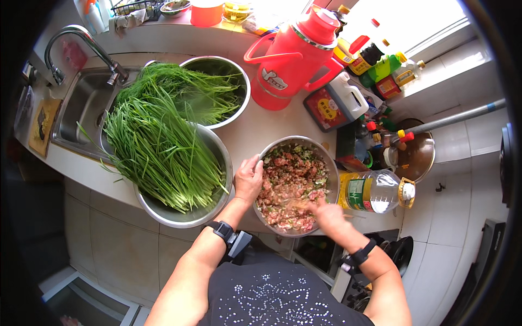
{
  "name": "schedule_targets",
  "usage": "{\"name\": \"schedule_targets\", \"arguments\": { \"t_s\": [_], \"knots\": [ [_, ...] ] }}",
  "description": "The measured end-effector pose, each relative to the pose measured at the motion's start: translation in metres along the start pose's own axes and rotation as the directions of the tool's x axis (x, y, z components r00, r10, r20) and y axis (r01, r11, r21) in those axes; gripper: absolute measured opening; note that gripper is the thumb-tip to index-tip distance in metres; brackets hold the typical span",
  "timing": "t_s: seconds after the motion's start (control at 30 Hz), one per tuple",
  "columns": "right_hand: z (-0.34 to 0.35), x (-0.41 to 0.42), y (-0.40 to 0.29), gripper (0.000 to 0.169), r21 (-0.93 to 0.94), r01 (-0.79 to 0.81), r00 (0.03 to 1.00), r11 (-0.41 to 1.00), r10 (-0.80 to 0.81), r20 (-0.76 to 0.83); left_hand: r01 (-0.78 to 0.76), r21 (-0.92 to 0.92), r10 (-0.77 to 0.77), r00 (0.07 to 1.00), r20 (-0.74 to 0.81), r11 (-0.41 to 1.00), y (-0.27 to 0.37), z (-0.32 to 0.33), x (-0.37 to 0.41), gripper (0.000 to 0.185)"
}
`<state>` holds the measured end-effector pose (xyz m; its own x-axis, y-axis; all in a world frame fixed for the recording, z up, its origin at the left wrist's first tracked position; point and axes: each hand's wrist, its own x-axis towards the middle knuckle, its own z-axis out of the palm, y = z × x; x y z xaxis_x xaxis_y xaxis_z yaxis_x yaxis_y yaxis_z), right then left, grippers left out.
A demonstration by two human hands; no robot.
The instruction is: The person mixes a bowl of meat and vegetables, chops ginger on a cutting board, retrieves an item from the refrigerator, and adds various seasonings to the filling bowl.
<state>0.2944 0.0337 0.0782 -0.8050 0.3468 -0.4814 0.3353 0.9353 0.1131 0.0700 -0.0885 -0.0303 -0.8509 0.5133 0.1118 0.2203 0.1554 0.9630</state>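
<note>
A round metal bowl (334,185) stands near the counter's front edge. It holds minced meat (285,179) mixed with chopped green pieces. My left hand (248,179) grips the bowl's left rim, thumb on top. Over the bowl's lower right side, my right hand (329,216) is closed around what look like wooden chopsticks (297,203), their tips in the meat. Motion blurs that hand and the sticks. Just left of my left hand, a large metal basin (222,163) is heaped with long green garlic chives (163,150).
Behind the chives, a second basin (246,87) holds more greens (208,89). A red thermos flask (285,61) and a soy sauce jug (332,102) stand at the back. An oil bottle (371,191) lies close to the meat bowl's right side. The sink (83,110) is at far left.
</note>
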Motion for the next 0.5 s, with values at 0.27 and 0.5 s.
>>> {"name": "schedule_targets", "arguments": {
  "t_s": [0.27,0.5],
  "knots": [
    [-0.008,0.071,0.024,0.037,-0.012,-0.169,0.958,0.986,0.161,-0.238,0.004,0.016,-0.004,0.999,0.035,1.0,0.009,-0.001,0.002,0.025],
    [-0.041,0.032,0.009,0.031,0.039,-0.011,0.986,0.999,0.017,-0.167,0.021,0.005,-0.021,1.0,0.019,1.0,0.001,0.001,0.001,0.026]
  ]
}}
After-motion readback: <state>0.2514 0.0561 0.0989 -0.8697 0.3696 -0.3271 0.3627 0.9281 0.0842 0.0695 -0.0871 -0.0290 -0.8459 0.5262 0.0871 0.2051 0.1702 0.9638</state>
